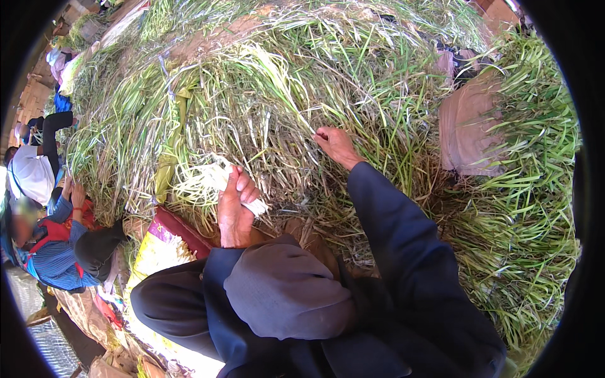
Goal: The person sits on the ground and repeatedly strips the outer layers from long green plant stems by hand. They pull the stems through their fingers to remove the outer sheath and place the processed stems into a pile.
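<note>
My left hand (236, 208), low in the middle, is closed around a bundle of pale, whitish leafy stalks (201, 182). Their thick white ends stick out below my fingers on the right. To the right and farther out, my right hand (338, 145) pinches the white end of a few light green stalks (279, 75) between thumb and fingers. Their leaves trail up and left across a large heap of long green and dry grass-like plants (255, 127). Close by my left knee, cut white stalks (172, 250) lie on a yellow and maroon sack (144, 257).
A yellow-green plastic strip (169, 165) crosses the heap on the left. Brownish cloth (470, 127) lies at right beside more green plants (520, 227). A person in a striped shirt (61, 255) sits at left, another in a white top (30, 172) beyond.
</note>
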The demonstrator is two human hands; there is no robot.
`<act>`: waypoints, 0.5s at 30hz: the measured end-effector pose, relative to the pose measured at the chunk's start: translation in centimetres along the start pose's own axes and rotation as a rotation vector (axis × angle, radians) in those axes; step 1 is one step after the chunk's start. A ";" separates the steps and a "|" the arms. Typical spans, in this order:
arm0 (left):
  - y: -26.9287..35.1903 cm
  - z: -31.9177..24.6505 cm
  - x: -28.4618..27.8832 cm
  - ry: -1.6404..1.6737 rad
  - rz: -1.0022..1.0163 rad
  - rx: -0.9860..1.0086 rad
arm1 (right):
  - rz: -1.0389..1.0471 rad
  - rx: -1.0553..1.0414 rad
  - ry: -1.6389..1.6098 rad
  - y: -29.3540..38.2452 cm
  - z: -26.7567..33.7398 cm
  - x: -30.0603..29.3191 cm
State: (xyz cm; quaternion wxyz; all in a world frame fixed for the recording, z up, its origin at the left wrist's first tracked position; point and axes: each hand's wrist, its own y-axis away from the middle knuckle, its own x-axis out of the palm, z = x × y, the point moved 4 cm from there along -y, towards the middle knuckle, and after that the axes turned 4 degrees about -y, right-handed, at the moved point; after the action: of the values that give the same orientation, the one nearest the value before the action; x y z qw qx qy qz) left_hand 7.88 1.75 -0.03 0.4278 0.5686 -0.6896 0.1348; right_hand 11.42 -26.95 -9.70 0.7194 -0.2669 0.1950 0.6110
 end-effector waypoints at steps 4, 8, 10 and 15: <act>0.5 0.0 0.9 -0.053 -0.048 0.006 | -0.162 0.015 -0.116 0.4 1.4 -1.4; 1.4 -0.5 2.2 -0.203 -0.152 -0.007 | -0.383 -0.038 -0.294 2.4 5.4 -4.8; 1.8 -0.7 3.2 -0.268 -0.148 0.011 | -0.407 -0.092 -0.244 4.9 8.1 -6.9; 2.7 -0.1 5.3 -0.410 -0.104 0.034 | -0.413 -0.078 -0.220 11.1 14.1 -8.0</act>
State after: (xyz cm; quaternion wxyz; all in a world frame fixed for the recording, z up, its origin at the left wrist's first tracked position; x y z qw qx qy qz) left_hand 5.55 -0.83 4.80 0.2753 0.6262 -0.7294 0.0057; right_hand -1.56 -23.16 4.61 0.8351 -0.2606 0.0331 0.4833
